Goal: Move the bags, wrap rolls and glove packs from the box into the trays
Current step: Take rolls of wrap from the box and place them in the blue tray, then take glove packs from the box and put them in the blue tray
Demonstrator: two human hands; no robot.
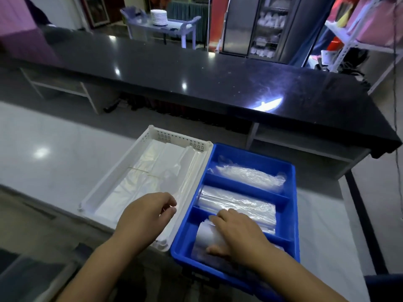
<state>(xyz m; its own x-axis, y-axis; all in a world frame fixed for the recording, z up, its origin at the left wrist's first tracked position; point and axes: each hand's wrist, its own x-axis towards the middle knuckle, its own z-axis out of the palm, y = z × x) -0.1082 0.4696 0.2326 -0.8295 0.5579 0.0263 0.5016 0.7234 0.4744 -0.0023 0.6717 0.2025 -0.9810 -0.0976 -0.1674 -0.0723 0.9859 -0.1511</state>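
2 trays touch, white tray (199,168) beside blue tray (291,192). In its nearest compartment the right hand (237,234) grips clear bags (205,235); the left hand (144,214) hovers loosely curled, holding nothing.

Place: food-service area, seemingly a restaurant or canteen | long glossy black counter (196,79) crossed the room | 1 stack of white plates (158,17) sat on a serving cart (174,29) | glass-door cooler (268,29) held packed goods | metal shelving (353,40) stood right
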